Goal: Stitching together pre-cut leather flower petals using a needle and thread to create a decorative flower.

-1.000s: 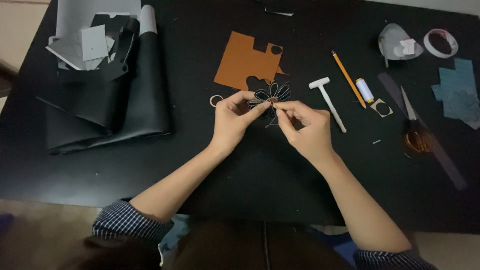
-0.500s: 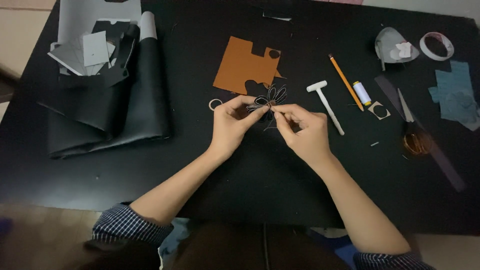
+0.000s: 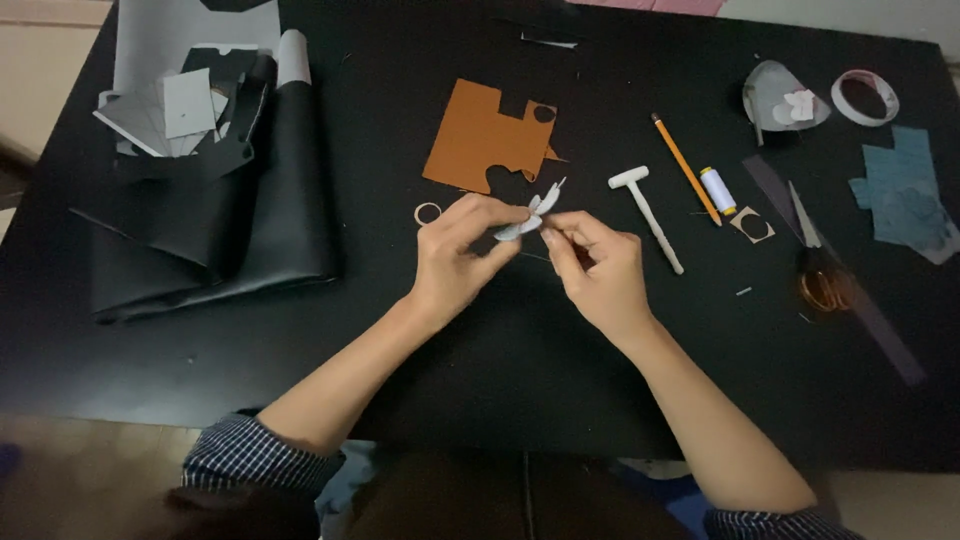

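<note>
Both hands are pinching a small pale petal-shaped piece (image 3: 530,215): left hand (image 3: 455,255) fingers closed on it, right hand (image 3: 595,265) fingertips gripping narrowly. Brown cut sheet (image 3: 485,135) is lying just beyond; white hammer (image 3: 645,205) right.

From my remote position I log colours relative to the black table (image 3: 480,400). Near its centre, the cut leather sheet (image 3: 485,135) is tan-brown. The petal piece (image 3: 530,215) held above the table shows pale grey-white. At the table's left, the folded leather (image 3: 250,200) is black, with light grey paper scraps (image 3: 185,100) on it. Toward the right: a white hammer (image 3: 645,205), an orange pencil (image 3: 685,167), a white thread spool (image 3: 717,189), blue-grey fabric (image 3: 910,190). Both sleeves (image 3: 255,460) carry a dark blue-and-white check.
</note>
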